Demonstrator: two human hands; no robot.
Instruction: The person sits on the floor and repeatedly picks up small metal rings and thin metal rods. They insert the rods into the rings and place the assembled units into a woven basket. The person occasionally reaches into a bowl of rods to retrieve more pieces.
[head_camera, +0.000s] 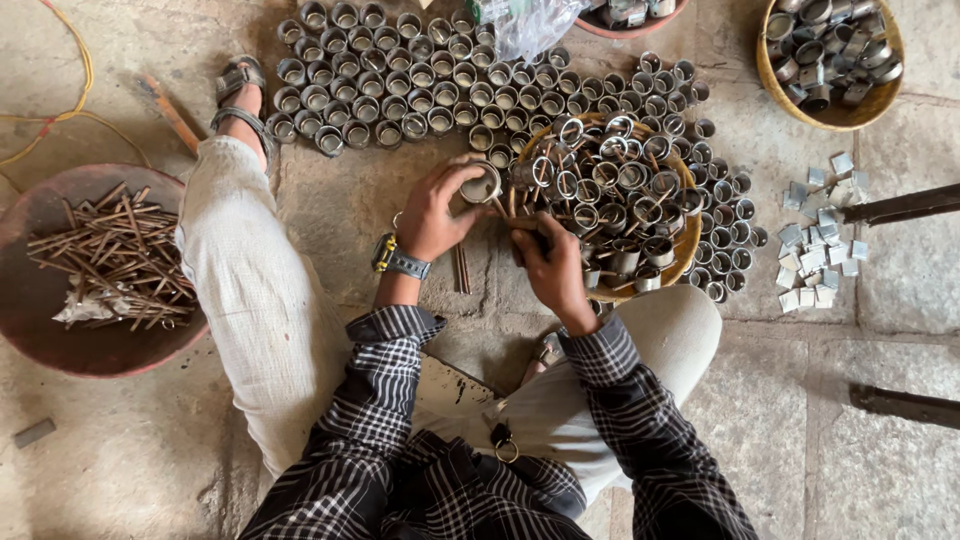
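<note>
My left hand (437, 212) grips a small round metal cup (481, 186) by its side, its open mouth turned toward me. My right hand (551, 262) is closed on a thin brown stick (512, 216) whose tip points up toward the cup. Both hands hover at the left rim of a shallow woven basket (690, 243) piled with metal rings and cups that have sticks fitted in them. A watch sits on my left wrist. I sit cross-legged on the stone floor in light trousers and a checked shirt.
Rows of upright metal cups (400, 80) cover the floor beyond my hands. A reddish bowl of brown sticks (105, 262) stands at left. A second basket of cups (830, 55) is at top right. Small metal squares (820, 240) lie at right beside dark bars (905, 205).
</note>
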